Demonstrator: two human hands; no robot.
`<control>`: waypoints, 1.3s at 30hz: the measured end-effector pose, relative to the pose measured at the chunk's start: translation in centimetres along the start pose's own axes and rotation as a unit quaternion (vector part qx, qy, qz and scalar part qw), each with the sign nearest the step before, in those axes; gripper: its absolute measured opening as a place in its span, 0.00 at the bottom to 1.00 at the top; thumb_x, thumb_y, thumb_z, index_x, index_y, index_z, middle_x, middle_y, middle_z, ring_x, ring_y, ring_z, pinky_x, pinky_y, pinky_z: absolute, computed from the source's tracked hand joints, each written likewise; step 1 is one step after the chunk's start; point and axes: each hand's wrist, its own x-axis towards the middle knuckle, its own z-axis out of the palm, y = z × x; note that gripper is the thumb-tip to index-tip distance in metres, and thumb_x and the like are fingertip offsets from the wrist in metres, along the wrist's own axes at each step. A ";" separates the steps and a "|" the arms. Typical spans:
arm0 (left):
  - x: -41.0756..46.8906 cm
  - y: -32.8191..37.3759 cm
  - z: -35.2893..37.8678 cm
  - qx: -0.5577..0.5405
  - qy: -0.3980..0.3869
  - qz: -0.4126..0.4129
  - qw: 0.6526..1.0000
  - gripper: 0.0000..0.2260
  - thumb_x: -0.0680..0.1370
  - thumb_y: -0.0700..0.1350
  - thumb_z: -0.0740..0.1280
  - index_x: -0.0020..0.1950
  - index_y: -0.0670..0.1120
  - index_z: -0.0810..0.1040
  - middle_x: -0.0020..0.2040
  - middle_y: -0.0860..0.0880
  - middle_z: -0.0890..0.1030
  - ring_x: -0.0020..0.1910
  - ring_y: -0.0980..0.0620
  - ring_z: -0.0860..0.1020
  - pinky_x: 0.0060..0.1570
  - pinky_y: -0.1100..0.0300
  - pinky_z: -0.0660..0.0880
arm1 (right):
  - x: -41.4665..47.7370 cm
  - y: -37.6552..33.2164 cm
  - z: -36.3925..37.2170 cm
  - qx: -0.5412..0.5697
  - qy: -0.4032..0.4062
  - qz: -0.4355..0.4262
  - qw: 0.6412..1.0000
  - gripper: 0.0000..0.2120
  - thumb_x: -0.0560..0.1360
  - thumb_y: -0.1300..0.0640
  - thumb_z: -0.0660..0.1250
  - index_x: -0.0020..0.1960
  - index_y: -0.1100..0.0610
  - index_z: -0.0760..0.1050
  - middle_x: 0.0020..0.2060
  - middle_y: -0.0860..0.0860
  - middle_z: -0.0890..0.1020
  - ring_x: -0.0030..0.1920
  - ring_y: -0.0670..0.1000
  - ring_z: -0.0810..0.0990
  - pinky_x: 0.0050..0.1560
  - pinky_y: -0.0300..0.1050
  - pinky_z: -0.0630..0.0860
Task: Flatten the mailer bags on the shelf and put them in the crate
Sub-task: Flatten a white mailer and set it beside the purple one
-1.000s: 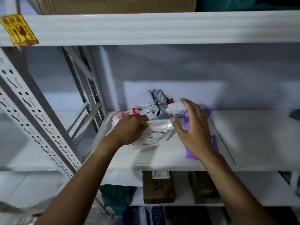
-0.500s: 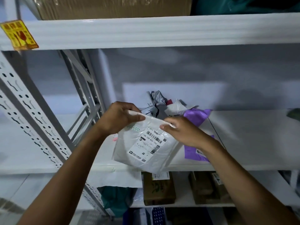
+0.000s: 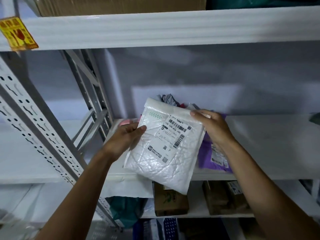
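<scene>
**One white mailer up in both hands, the rest on the shelf**

One yellow sticker (image 3: 17, 36) far left on the upper beam. The left hand (image 3: 124, 141) grips the white mailer bag (image 3: 164, 153) by its left edge, thumb on the front. The bag hangs tilted in front of the shelf (image 3: 268, 144), label facing out. Behind it is a crumpled heap (image 3: 168, 99), can't count those. The right hand (image 3: 211, 129) pinches the top right corner, fingers curled. One purple mailer (image 3: 206, 158) lies flat beneath it.

White labelled mailer bag (image 3: 166, 149) held tilted before shelf (image 3: 268, 149), crumpled bags (image 3: 168, 99) behind.
</scene>
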 end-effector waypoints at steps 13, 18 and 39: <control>3.0 -7.9 3.7 0.073 0.198 -0.026 0.977 0.06 0.83 0.46 0.62 0.50 0.46 0.77 0.46 0.46 0.80 0.44 0.48 0.78 0.44 0.57 0.76 | -3.8 12.5 3.3 -0.148 -0.009 0.229 0.962 0.22 0.77 0.54 0.71 0.66 0.53 0.66 0.53 0.47 0.79 0.46 0.44 0.80 0.38 0.40 0.73; 5.6 -15.4 3.6 0.083 0.164 -0.109 0.977 0.37 0.65 0.70 0.66 0.68 0.53 0.67 0.63 0.40 0.77 0.58 0.38 0.79 0.58 0.38 0.78 | -4.3 16.7 3.8 -0.237 0.012 0.195 0.952 0.27 0.80 0.64 0.64 0.75 0.53 0.59 0.57 0.51 0.80 0.43 0.44 0.79 0.36 0.36 0.75; 6.3 -22.7 8.4 0.581 0.020 0.038 0.813 0.32 0.80 0.58 0.34 0.83 0.48 0.44 0.82 0.44 0.41 0.81 0.45 0.40 0.80 0.45 0.47 | -2.9 25.5 6.7 -0.558 -0.095 -0.141 0.812 0.24 0.84 0.52 0.50 0.73 0.61 0.72 0.73 0.56 0.74 0.75 0.56 0.69 0.74 0.56 0.69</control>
